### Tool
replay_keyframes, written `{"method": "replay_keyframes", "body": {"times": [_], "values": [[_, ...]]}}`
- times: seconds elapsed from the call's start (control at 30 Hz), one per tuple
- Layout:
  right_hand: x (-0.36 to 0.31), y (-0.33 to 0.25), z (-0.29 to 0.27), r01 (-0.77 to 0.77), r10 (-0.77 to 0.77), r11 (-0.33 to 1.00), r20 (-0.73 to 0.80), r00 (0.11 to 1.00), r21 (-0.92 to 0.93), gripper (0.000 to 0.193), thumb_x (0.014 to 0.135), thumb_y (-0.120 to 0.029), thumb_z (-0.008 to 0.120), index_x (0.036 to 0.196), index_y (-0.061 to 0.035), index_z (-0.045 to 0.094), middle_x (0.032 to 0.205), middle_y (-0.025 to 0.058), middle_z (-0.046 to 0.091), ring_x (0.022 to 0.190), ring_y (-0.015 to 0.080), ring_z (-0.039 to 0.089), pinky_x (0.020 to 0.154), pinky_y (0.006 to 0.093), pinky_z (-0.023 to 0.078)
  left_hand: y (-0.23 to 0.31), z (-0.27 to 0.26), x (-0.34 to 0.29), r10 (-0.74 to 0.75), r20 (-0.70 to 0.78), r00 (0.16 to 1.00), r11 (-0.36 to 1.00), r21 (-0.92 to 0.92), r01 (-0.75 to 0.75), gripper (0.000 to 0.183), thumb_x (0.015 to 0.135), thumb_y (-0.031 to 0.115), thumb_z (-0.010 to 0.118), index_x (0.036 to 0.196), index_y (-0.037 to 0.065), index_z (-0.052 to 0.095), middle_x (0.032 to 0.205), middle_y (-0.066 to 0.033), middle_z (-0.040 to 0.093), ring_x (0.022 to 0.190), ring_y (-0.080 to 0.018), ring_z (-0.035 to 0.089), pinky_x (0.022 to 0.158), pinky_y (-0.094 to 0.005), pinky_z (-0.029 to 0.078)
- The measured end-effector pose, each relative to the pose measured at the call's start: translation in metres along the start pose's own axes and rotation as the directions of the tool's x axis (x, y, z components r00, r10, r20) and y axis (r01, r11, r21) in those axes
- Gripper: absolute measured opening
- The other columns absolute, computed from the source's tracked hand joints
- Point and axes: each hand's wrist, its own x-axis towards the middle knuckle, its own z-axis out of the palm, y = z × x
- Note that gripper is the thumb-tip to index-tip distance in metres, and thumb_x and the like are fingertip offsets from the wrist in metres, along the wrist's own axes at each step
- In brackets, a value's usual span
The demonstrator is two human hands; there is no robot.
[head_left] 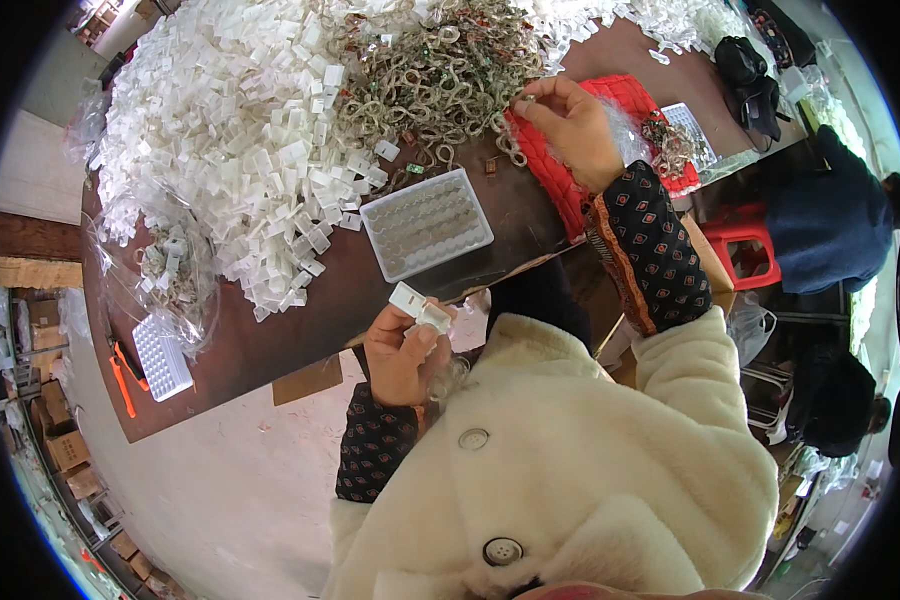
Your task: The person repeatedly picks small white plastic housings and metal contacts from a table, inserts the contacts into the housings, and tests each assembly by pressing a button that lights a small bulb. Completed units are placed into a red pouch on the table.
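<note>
My left hand (402, 352), low in front of the table edge, is closed around a white translucent plastic clip piece (420, 307) whose flat end sticks up past the thumb. Over by the red quilted cloth (548, 180), my right hand (580, 130) pinches thumb and forefinger together at the border of a heap of clear ring-shaped pieces (445, 75). A small shiny bit shows at those fingertips, too small to name. Between the hands lies a white tray (440, 264) with rows of small pieces. Left of it spreads a large pile of white plastic clips (240, 130).
Orange-handled pliers (124, 378), a white ridged tray (160, 358) and a clear plastic bag (198, 290) lie at the table's left. Small parts and another white tray (688, 130) sit beyond my right forearm. A red stool (745, 250) and a person in dark blue (830, 225) are to the right.
</note>
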Motion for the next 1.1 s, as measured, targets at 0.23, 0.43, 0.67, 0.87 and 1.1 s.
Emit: {"method": "replay_keyframes", "body": {"times": [0.23, 0.43, 0.67, 0.87, 1.1], "values": [[-0.003, -0.008, 0.009, -0.096, 0.106, 0.988, 0.079, 0.991, -0.118, 0.023, 0.091, -0.009, 0.069, 0.113, -0.0006, 0.065, 0.099, 0.0029, 0.069, 0.086, 0.0065, 0.061, 0.08, 0.0223, 0.05, 0.002, 0.0, 0.0, 0.005, 0.009, 1.0, 0.998, 0.055, -0.006, 0.032, 0.088, 0.019, 0.073, 0.111, 0.0, 0.062, 0.1, -0.0136, 0.07, 0.061, -0.0108, 0.058, 0.048, -0.0217, 0.042], [-0.009, -0.005, 0.0, 0.023, -0.009, 0.968, 0.056, 0.998, -0.249, 0.022, 0.089, -0.008, 0.071, 0.108, 0.0007, 0.068, 0.092, 0.0029, 0.071, 0.085, 0.0077, 0.063, 0.076, 0.0241, 0.052, -0.001, 0.001, 0.002, 0.025, 0.029, 0.999, 0.994, 0.108, -0.028, 0.035, 0.089, 0.028, 0.071, 0.113, 0.004, 0.062, 0.101, -0.0118, 0.069, 0.058, -0.0103, 0.057, 0.041, -0.0205, 0.036], [-0.013, -0.011, -0.009, -0.02, 0.019, 0.999, 0.018, 1.0, 0.042, 0.022, 0.093, -0.003, 0.066, 0.115, -0.0005, 0.066, 0.094, 0.0026, 0.068, 0.086, 0.0085, 0.063, 0.076, 0.0224, 0.051, -0.001, 0.001, 0.003, -0.009, 0.003, 1.0, 0.992, 0.124, 0.009, 0.034, 0.09, 0.027, 0.071, 0.114, 0.004, 0.062, 0.101, -0.0123, 0.069, 0.058, -0.01, 0.056, 0.039, -0.0188, 0.033], [-0.045, -0.041, 0.009, 0.062, -0.096, 0.974, 0.148, 0.984, 0.22, 0.025, 0.096, -0.001, 0.06, 0.121, 0.0006, 0.063, 0.095, 0.0018, 0.063, 0.085, 0.0094, 0.061, 0.078, 0.0227, 0.049, 0.0, 0.004, 0.004, 0.033, 0.004, 0.999, 0.995, 0.096, -0.033, 0.036, 0.091, 0.025, 0.07, 0.119, 0.003, 0.061, 0.102, -0.0116, 0.069, 0.058, -0.0098, 0.056, 0.038, -0.0181, 0.031], [-0.116, -0.067, 0.062, 0.315, -0.298, 0.949, 0.314, 0.901, -0.004, 0.021, 0.084, 0.008, 0.07, 0.104, 0.0017, 0.069, 0.094, 0.0086, 0.068, 0.083, 0.013, 0.066, 0.069, 0.026, 0.053, 0.01, 0.014, 0.003, 0.171, -0.084, 0.982, 0.984, 0.069, -0.165, 0.031, 0.091, 0.015, 0.066, 0.119, 0.002, 0.063, 0.11, -0.0151, 0.068, 0.059, -0.0125, 0.056, 0.046, -0.0205, 0.041]]}}
